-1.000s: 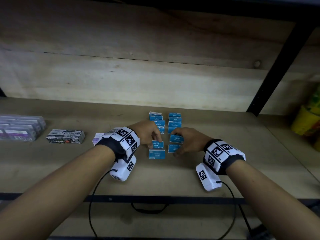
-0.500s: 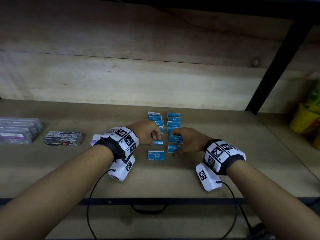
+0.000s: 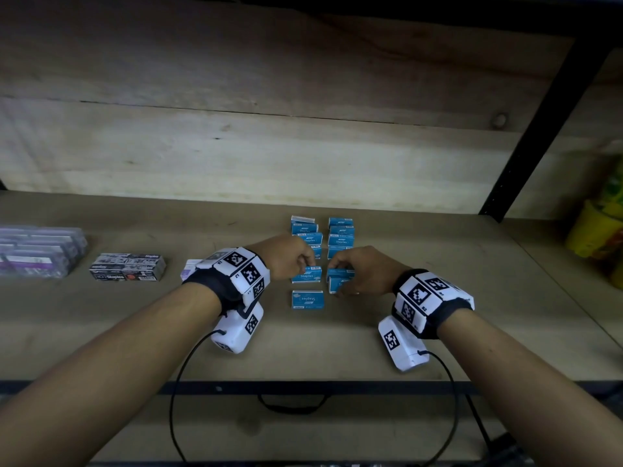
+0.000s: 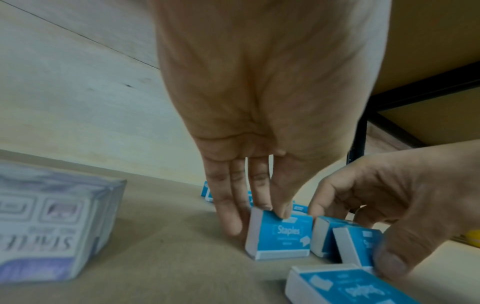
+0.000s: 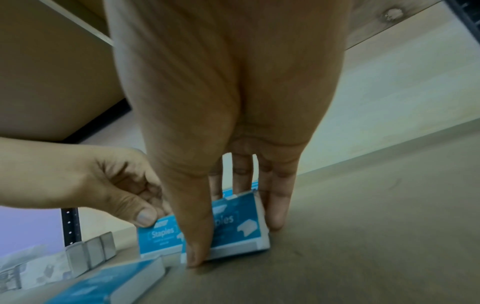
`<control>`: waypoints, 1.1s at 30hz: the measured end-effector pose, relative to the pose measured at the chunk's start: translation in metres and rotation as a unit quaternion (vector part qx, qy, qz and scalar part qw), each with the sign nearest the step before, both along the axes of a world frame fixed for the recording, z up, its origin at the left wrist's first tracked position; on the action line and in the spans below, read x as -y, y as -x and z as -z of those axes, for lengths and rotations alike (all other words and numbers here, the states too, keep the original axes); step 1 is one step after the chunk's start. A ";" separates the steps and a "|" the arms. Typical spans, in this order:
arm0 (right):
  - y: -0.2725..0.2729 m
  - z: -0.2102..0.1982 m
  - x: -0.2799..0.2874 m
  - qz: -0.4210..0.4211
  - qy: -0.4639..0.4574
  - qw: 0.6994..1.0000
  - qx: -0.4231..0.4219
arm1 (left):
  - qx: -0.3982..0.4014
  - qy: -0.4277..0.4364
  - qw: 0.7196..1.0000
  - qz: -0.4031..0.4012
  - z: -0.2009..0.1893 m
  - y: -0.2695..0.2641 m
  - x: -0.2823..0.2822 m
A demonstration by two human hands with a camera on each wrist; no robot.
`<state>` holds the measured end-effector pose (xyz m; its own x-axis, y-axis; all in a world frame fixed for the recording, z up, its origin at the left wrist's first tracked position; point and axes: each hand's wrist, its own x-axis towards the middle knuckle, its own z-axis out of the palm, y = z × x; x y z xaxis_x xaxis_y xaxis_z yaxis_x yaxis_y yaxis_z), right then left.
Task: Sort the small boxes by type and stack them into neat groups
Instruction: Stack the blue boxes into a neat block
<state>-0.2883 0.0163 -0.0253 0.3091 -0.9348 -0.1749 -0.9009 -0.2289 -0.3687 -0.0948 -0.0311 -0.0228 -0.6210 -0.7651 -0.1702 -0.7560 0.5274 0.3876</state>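
The wooden shelf (image 3: pixel 438 332) has a pale plank back wall (image 3: pixel 269 139) with a dark knot (image 3: pixel 500 120) toward its right side. A black metal upright (image 3: pixel 539 129) slants down to the shelf's back right corner, and a black metal rail (image 3: pixel 337 387) runs along the front edge. Beyond the upright, off the right edge, stands a yellow container (image 3: pixel 590 230) with green and yellow packaging above it. Black cables (image 3: pixel 175 399) hang in loops below the front edge.
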 end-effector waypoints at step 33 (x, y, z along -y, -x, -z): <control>-0.005 -0.002 -0.007 -0.012 -0.010 1.000 -0.016 | 0.002 0.018 1.000 0.021 0.005 0.000 -0.024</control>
<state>-0.2837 0.0234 -0.0231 0.3256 -0.9234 -0.2032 -0.9067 -0.2440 -0.3441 -0.0947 -0.0075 -0.0279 -0.6521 -0.7440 -0.1459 -0.7346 0.5724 0.3643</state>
